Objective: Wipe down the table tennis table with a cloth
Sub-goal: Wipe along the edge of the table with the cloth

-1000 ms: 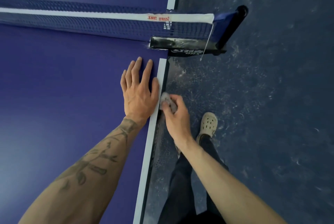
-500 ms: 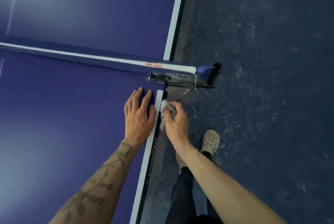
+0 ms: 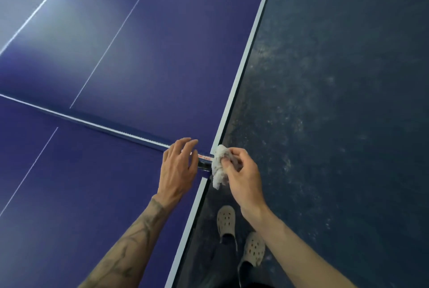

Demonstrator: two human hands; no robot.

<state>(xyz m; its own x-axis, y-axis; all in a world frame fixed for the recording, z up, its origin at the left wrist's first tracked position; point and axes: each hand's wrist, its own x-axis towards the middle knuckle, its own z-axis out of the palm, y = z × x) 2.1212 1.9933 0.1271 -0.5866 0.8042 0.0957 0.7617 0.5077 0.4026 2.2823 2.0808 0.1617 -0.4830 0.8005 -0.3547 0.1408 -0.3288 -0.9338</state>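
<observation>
Worktop [image 3: 139,55] edge wiping, right up at the net [image 3: 92,123]. Left grip [image 3: 177,171] spread, hovering over the net end. Cloth [image 3: 219,167] bunched just off the sideline, pinched in right grip [image 3: 243,176]. Next, probably: getting round the net, then the far half.

Soft, even light falls on the table [image 3: 176,60]. Beyond the net [image 3: 104,127], toward the far left, a pale glare washes out its blue. The left hand [image 3: 177,169] just beside the net looks slightly blurred; table lines splay with wide-angle distortion.
</observation>
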